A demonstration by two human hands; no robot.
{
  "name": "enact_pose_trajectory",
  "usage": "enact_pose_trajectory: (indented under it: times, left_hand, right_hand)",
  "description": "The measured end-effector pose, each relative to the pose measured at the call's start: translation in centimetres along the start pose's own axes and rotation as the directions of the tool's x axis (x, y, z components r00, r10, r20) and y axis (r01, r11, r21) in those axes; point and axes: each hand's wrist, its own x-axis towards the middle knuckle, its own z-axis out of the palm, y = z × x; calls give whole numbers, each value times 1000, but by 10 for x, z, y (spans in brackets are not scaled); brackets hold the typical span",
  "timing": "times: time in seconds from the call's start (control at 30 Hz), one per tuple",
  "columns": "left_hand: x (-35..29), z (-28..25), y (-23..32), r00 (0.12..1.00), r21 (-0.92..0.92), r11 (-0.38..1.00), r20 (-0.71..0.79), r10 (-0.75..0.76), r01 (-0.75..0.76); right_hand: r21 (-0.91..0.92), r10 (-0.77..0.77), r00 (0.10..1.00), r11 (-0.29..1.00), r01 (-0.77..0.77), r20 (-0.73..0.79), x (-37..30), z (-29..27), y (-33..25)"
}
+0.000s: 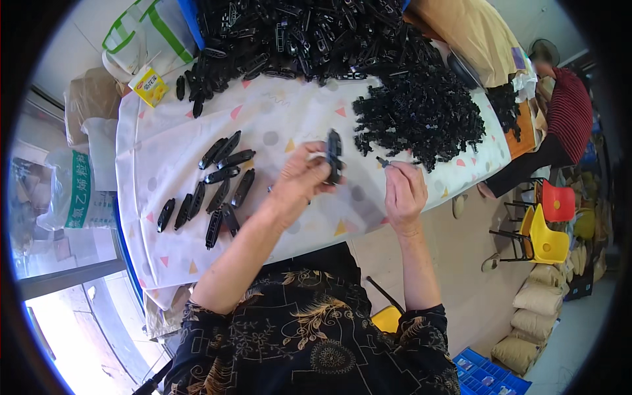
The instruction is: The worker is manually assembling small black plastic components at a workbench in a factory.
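Observation:
My left hand [304, 172] is closed round a long black plastic part [334, 157], held upright above the table's middle. To its right, my right hand [405, 192] pinches a small dark piece [382, 161] between thumb and fingertips, its tip pointing up and left. The two held pieces are apart. A heap of small black plastic pieces [428, 122] lies just beyond my right hand. Left of my left hand, several long black parts [220, 174] like the held one lie loosely grouped on the patterned tablecloth [276, 125].
A big pile of long black parts [296, 39] covers the table's far side. A yellow box [149, 87] stands at the far left. Someone in a striped red top [569, 112] is at the right, near red and yellow chairs [548, 237]. Stacked sacks [533, 322] sit lower right.

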Motion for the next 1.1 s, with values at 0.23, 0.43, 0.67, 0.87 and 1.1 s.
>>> enact_pose_trajectory:
  times: [0.23, 0.43, 0.67, 0.87, 1.1]
  left_hand:
    - [-23, 41, -20, 989, -128, 987, 127, -77, 94]
    - [-31, 48, -29, 988, -136, 987, 140, -65, 84]
    - [-35, 56, -31, 983, -174, 982, 180, -41, 73]
    - [-37, 62, -28, 987, -125, 988, 147, -68, 87]
    - [-36, 57, -30, 993, -50, 996, 97, -72, 77]
  right_hand:
    - [-13, -86, 994, 996, 85, -73, 3, -32, -37]
    - [40, 24, 997, 999, -21, -68, 2, -41, -58]
    - [152, 149, 982, 980, -131, -115, 5, -35, -69]
    - [167, 188, 977, 971, -170, -98, 4, -34, -75]
    - [169, 222, 975, 962, -214, -29, 0, -29, -78]
